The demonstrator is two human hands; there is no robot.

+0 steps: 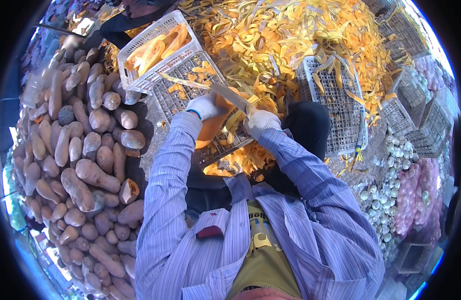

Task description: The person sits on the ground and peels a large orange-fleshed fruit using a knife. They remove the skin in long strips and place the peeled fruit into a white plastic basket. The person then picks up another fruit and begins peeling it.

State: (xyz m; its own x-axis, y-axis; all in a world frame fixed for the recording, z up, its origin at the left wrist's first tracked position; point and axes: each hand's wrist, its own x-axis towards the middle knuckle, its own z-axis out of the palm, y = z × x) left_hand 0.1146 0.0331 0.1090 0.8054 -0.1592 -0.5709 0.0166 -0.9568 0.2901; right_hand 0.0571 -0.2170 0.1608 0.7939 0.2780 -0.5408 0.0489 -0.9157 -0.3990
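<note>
My left hand (205, 107), in a white glove, grips a peeled orange squash (211, 129) over an upturned plastic crate (183, 80). A large knife (230, 95) is in my gloved right hand (261, 120), its broad blade lying across the top of the squash. A pale strip of peel (183, 81) trails from near the blade tip over the crate. Part of the squash is hidden behind my left hand and the blade. Orange peel scraps lie on the crate and below it.
A white crate (134, 84) holds peeled squash pieces. Unpeeled squash (97, 174) are heaped at left; peel strips (249, 41) are piled ahead. Another upturned crate (339, 112) stands right, beyond it onions (380, 206) and pink net sacks (416, 195). Another person's leg (127, 22) is at upper left.
</note>
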